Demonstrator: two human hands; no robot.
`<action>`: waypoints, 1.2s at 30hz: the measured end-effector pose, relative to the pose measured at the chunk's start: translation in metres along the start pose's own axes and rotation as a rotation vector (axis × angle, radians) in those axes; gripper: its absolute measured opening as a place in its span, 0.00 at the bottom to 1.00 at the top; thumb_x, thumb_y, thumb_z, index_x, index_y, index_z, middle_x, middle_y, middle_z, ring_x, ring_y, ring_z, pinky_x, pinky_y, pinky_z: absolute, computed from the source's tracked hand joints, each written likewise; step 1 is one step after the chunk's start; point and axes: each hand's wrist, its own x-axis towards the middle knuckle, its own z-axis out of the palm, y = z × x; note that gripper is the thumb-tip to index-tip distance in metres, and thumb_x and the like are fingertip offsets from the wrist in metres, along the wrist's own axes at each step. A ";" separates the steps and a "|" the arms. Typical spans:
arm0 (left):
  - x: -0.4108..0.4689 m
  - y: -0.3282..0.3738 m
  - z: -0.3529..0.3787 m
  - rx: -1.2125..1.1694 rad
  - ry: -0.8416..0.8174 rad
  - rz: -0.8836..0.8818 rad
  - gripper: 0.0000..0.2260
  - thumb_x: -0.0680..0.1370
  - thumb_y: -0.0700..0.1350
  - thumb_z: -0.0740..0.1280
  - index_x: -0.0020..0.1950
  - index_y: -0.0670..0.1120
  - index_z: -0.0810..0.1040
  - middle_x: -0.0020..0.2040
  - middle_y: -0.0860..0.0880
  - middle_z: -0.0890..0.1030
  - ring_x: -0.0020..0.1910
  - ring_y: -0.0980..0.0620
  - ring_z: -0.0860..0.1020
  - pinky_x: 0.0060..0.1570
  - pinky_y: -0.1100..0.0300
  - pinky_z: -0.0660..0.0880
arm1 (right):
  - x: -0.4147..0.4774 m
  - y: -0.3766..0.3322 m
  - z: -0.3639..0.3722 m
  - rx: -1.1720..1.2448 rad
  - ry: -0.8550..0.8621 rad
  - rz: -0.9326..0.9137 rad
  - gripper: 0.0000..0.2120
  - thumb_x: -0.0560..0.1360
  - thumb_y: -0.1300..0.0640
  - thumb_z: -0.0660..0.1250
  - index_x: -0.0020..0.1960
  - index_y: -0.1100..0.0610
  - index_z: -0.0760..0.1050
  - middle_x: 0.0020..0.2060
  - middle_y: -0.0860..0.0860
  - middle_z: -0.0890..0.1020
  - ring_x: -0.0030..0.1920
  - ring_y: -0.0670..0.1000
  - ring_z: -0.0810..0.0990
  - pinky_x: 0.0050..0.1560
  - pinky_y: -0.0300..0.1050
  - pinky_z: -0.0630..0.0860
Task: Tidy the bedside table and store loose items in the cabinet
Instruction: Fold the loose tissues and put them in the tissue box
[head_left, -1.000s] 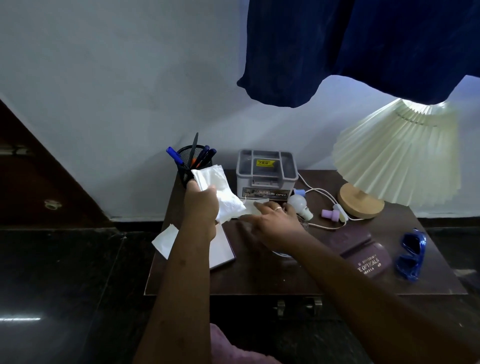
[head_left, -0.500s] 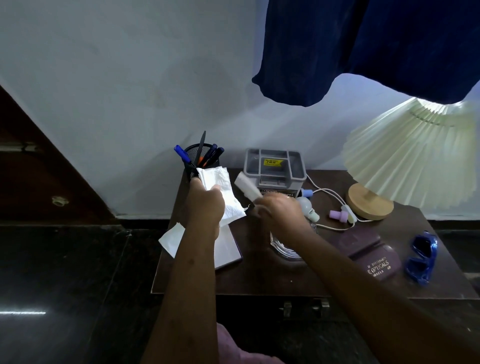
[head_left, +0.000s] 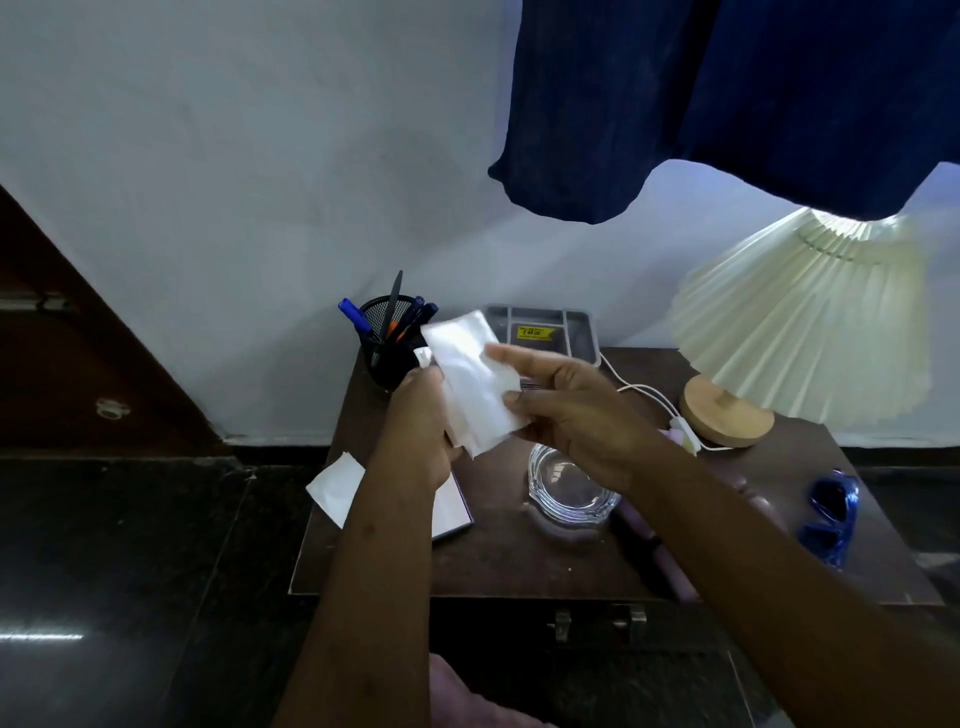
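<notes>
Above the dark wooden bedside table, the left hand grips the folded white tissue paper from below with curled fingers, while the right hand pinches its right edge between thumb and fingers. On the tabletop stand a black mesh pen holder, a grey organiser box, a glass ashtray, a pleated lamp and blue glasses. A white sheet overhangs the table's left edge, with a pale wall behind, dark blue cloth hanging above and glossy dark floor alongside.

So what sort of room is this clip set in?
Probably a bedroom corner: a small dark bedside table against a white wall, carrying a pleated-shade lamp and a pen holder, with dark blue cloth hanging above.
</notes>
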 end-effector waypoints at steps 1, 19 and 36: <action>0.000 0.001 0.002 -0.066 -0.029 -0.039 0.20 0.81 0.54 0.54 0.66 0.42 0.71 0.60 0.40 0.78 0.53 0.40 0.78 0.56 0.42 0.74 | 0.001 0.003 0.000 -0.062 0.051 0.029 0.21 0.75 0.71 0.62 0.63 0.53 0.76 0.57 0.54 0.79 0.47 0.48 0.79 0.46 0.40 0.80; -0.005 0.029 -0.064 -0.191 0.404 0.097 0.19 0.79 0.44 0.61 0.70 0.43 0.67 0.66 0.41 0.73 0.59 0.43 0.75 0.51 0.48 0.73 | 0.011 0.036 0.032 -0.473 -0.056 0.027 0.25 0.80 0.55 0.58 0.75 0.42 0.56 0.74 0.47 0.62 0.71 0.43 0.61 0.57 0.33 0.67; -0.020 0.047 -0.099 -0.392 0.453 0.082 0.05 0.80 0.45 0.61 0.54 0.49 0.67 0.40 0.48 0.73 0.38 0.49 0.74 0.38 0.53 0.74 | 0.025 0.133 0.093 -1.762 -0.437 -0.263 0.29 0.78 0.42 0.54 0.76 0.45 0.49 0.77 0.49 0.53 0.77 0.52 0.50 0.64 0.69 0.28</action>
